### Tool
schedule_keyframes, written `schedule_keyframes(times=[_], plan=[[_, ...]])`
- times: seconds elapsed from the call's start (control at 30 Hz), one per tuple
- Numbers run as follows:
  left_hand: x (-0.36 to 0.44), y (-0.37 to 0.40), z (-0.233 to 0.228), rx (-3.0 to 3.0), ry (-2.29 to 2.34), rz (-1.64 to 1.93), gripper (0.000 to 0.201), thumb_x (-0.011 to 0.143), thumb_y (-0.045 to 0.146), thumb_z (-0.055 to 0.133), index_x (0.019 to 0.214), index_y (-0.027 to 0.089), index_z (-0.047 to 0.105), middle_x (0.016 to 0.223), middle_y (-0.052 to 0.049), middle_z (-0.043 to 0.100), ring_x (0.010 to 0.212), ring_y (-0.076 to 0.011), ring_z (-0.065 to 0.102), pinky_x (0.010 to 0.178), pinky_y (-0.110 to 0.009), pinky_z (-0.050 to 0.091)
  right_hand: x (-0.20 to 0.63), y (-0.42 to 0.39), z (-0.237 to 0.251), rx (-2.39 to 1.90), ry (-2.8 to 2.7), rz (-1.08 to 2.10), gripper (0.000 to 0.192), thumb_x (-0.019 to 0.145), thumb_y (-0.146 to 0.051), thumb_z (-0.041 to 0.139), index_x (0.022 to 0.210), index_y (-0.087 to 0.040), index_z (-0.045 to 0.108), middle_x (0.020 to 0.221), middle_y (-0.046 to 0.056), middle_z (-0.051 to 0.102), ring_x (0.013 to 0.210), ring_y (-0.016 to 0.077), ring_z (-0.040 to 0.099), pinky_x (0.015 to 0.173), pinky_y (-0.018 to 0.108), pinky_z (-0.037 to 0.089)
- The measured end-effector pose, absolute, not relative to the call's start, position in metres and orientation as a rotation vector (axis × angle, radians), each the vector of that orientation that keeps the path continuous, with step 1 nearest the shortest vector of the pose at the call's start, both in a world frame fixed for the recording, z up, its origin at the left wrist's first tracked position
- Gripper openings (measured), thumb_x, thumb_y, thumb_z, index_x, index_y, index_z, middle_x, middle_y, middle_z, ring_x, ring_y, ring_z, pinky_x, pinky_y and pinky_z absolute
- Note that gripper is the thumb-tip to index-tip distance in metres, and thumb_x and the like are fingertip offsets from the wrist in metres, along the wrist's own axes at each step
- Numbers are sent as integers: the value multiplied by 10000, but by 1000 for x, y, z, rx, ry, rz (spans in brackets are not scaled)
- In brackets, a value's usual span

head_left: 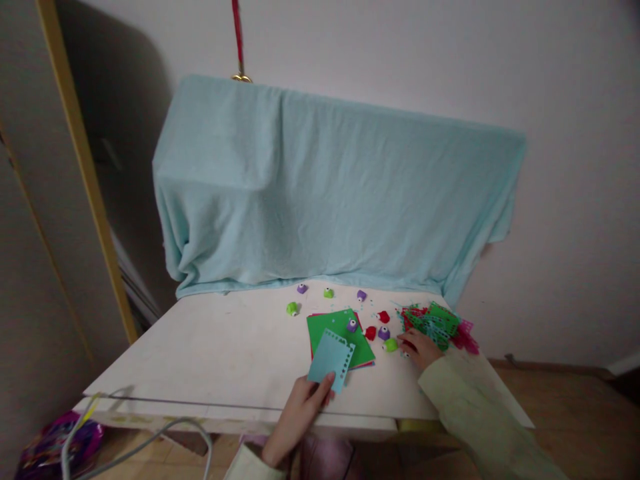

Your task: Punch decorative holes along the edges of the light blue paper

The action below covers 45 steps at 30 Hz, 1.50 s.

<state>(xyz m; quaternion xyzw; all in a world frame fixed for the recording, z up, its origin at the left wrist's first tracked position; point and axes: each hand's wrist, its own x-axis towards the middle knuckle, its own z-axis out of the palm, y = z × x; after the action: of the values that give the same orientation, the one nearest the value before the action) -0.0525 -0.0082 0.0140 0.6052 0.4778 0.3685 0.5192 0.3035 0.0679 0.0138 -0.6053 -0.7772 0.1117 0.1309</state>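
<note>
My left hand (306,399) is closed on a light blue sheet of paper (327,363), thumb on top. Small shapes are punched along the sheet's top and right edges. It is held over a stack of coloured paper (323,325), green on top. A purple paper punch (352,325) rests on that stack. My right hand (420,348) is at the table's right side with its fingers curled down. A small part with a white spot shows under them, too hidden to name. Just left of the fingertips lies a green paper punch (390,345), beside another purple punch (383,333) and a red punch (370,333).
Several more small punches, such as a green one (293,309), are scattered toward the back of the white table (215,353). Punched paper scraps (435,321) are heaped at the right. A light blue cloth (340,193) hangs behind. A grey cable (165,430) loops at the front left.
</note>
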Motion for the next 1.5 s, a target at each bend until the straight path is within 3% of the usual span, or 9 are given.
schedule_keyframes(times=[0.23, 0.53, 0.97, 1.5], plan=[[-52, -6, 15, 1455, 1121, 875, 521, 851, 544, 412, 594, 118, 565, 536, 2, 505, 544, -130, 455, 521, -217, 313, 302, 63, 18, -1787, -2242, 336, 274, 776, -245, 545, 1026, -202, 645, 993, 103, 601, 950, 247, 581, 864, 365, 445], [-51, -4, 9, 1467, 1137, 872, 531, 855, 549, 403, 593, 119, 570, 553, -14, 526, 561, -139, 475, 531, -220, 322, 302, 63, 13, -1873, -2252, 365, 482, 623, -118, 590, 1098, -197, 609, 1056, 106, 579, 1006, 262, 560, 890, 356, 427], [-51, -2, 7, 1470, 1123, 869, 525, 856, 537, 411, 565, 127, 560, 510, 2, 493, 521, -126, 437, 513, -223, 298, 301, 63, 9, -1900, -2215, 320, 551, 648, -116, 546, 1188, -226, 562, 1173, 111, 567, 1126, 281, 509, 956, 387, 395], [-51, -4, 6, 1451, 1130, 883, 529, 853, 543, 416, 593, 109, 571, 536, -6, 515, 540, -132, 465, 515, -219, 314, 297, 57, 24, -1900, -2259, 396, 732, 628, -92, 522, 1348, -130, 399, 1317, 133, 476, 1213, 274, 437, 1009, 359, 347]])
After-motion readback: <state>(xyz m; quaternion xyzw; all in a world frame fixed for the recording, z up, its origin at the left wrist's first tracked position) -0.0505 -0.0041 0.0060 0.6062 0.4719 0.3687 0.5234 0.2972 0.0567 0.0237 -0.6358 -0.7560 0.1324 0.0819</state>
